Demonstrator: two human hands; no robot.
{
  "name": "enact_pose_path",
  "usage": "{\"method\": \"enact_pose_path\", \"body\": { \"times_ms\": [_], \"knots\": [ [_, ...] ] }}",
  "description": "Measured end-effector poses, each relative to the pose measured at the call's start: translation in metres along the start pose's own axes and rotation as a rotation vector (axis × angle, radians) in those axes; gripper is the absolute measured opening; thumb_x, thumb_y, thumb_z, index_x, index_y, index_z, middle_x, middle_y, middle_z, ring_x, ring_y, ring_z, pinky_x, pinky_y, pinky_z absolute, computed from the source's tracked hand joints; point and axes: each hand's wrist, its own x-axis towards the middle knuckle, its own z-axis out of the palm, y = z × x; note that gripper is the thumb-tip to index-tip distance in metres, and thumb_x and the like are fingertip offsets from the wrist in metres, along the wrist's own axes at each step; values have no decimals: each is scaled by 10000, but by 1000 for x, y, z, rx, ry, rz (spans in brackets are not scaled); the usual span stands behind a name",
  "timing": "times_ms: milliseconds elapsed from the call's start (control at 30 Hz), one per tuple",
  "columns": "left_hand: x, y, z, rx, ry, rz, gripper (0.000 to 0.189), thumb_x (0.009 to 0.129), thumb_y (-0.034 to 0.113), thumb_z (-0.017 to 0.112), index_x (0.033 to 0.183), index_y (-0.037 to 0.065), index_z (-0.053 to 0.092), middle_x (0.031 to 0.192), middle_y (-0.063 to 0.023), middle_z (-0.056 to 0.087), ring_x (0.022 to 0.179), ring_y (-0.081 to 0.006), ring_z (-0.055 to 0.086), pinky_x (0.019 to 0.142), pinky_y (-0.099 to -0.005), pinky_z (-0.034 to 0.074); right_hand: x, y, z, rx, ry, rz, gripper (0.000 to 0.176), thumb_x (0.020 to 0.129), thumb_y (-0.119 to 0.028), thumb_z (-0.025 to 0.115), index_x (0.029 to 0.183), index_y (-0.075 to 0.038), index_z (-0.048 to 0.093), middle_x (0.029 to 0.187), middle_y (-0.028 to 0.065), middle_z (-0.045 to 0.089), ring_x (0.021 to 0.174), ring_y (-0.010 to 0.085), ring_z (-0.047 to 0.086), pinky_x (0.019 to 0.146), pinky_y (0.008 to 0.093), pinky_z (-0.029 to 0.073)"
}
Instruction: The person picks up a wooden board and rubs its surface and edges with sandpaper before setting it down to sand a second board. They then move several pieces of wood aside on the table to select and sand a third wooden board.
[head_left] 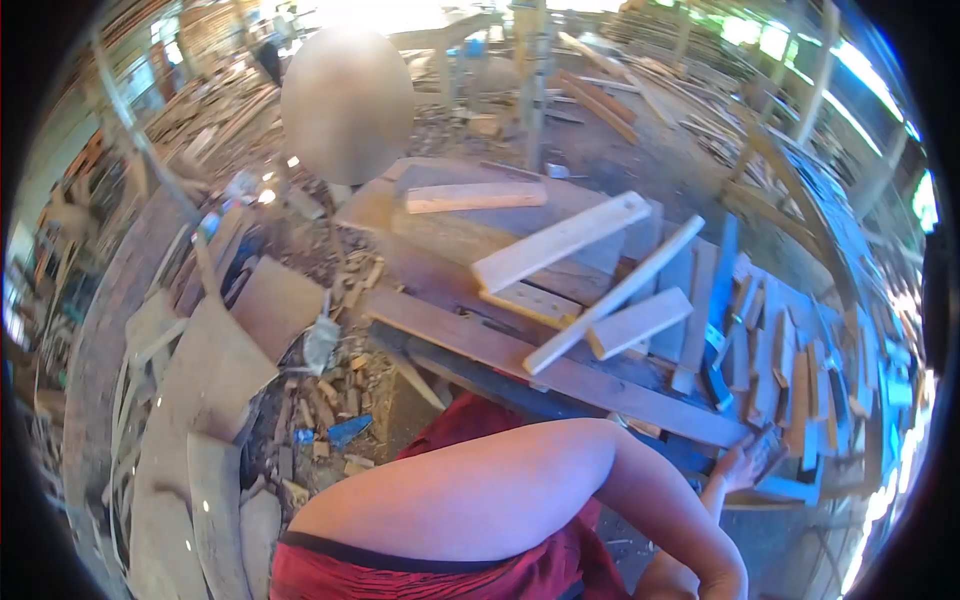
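Observation:
My right hand (738, 466) reaches out at the lower right, at the end of the workbench. Its fingers are closed on a short, dark wooden block (768, 452) beside the stacked wood pieces (790, 365). My left arm crosses the lower middle, bent at the elbow, and its forearm runs down to the bottom edge. The left hand itself is out of the picture. On the bench lie a pale thick board (560, 242), a long narrow strip (615, 295), a short block (640, 323) and another board (475, 197) farther back.
A long plank (560, 362) forms the near edge of the workbench. Wood offcuts and scraps (330, 400) litter the ground at left, beside large curved slabs (205, 380). Posts (530, 80) and timber piles stand behind. Across the bench is a person whose head is blurred.

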Motion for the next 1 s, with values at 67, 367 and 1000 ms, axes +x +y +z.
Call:
{"method": "enact_pose_path", "body": {
  "times_ms": [67,367,1000],
  "knots": [
    [-6,0,-5,-56,-152,65,508,865,447,606,939,-49,685,851,-108,689,778,-182,627,677,-316,491,-10,13,-3,21,123,-92,453,926,-290,489,1333,-91,513,1263,97,594,1204,247,525,1030,366,381],
    [-29,3,-57,-71,-412,149,580,700,535,745,906,0,657,895,-98,637,887,-264,587,789,-366,440,-13,0,-3,147,-139,336,487,903,-425,459,1362,-262,484,1437,85,430,1349,308,338,1108,569,171],
    [7,-11,-31,-362,-679,-39,404,797,346,702,1000,1,649,922,-73,621,836,-157,568,700,-289,438,-13,-8,-12,225,-101,385,493,935,-377,426,1363,-139,483,1430,118,425,1366,321,310,1120,581,123]
  ]
}}
